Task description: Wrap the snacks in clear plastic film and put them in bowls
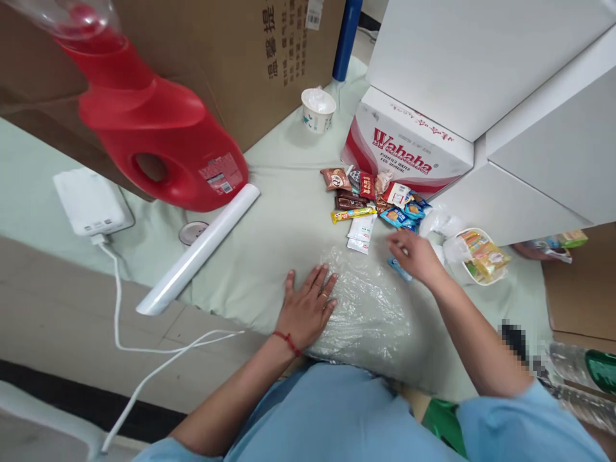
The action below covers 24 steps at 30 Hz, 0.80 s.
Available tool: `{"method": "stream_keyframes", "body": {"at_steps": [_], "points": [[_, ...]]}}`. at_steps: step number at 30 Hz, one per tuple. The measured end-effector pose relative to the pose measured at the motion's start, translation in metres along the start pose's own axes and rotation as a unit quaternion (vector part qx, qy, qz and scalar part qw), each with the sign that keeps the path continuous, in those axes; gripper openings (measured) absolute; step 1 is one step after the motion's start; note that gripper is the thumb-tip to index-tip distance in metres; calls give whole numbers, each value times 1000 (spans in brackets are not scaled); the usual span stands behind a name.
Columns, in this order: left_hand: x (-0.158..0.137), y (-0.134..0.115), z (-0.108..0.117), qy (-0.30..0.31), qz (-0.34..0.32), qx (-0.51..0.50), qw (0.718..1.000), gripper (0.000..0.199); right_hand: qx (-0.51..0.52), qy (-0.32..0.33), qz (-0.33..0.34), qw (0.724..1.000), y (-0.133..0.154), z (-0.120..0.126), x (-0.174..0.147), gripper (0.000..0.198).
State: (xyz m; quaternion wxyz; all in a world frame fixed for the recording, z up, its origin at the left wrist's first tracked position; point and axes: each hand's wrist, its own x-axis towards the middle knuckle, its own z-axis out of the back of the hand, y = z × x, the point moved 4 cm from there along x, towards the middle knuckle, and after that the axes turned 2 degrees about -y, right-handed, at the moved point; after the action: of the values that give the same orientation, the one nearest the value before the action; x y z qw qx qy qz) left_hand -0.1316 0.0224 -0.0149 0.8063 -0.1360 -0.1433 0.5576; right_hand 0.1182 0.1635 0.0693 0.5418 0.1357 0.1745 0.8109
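My left hand (308, 308) lies flat with fingers spread, on the near part of the cloth at the edge of a crinkled clear plastic bag (370, 308). My right hand (416, 256) hovers to the right with its fingers curled in; whatever is between the fingertips, if anything, cannot be made out. A small blue packet (399, 269) lies just below it. Beyond the hands is a pile of wrapped snacks: a brown packet (335, 178), a red packet (367, 186), a yellow stick packet (353, 214), white sachets (362, 231) and blue packets (397, 217).
A white tub of snack packets (500, 273) stands at right. Behind the pile is a Wahaha water carton (409, 141); a paper cup (317, 119) sits farther back. At left are a red detergent bottle (178, 128), a white roll (202, 250) and a white power bank (94, 202) with cable.
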Motion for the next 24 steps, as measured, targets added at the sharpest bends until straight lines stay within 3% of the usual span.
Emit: {"method": "stream_keyframes", "body": {"at_steps": [3,5,8,10,13,16,18,21,24], "points": [[0,0,1,1,4,-8,1000,53,-75,-42,46,995,36,-20,102,37],[-1,0,1,-1,7,-9,1000,53,-109,-52,69,990,59,-43,152,52],[-1,0,1,-6,7,-7,1000,54,-150,-37,46,987,73,-70,194,40],[0,0,1,-8,5,-5,1000,54,-148,-51,9,988,71,-73,197,33],[0,-1,1,-10,-2,0,1000,54,-68,-140,-14,988,61,-51,164,36],[1,-1,0,-12,-6,2,1000,54,109,-226,-43,967,44,-22,94,41],[1,-2,-1,-14,-6,2,1000,54,244,-198,-91,945,31,-20,37,45],[1,-2,-2,-18,-3,6,1000,54,359,-108,-166,912,16,-40,-44,47],[2,-2,-4,-18,3,16,1000,54,312,-32,-177,933,17,-63,-101,47]]}}
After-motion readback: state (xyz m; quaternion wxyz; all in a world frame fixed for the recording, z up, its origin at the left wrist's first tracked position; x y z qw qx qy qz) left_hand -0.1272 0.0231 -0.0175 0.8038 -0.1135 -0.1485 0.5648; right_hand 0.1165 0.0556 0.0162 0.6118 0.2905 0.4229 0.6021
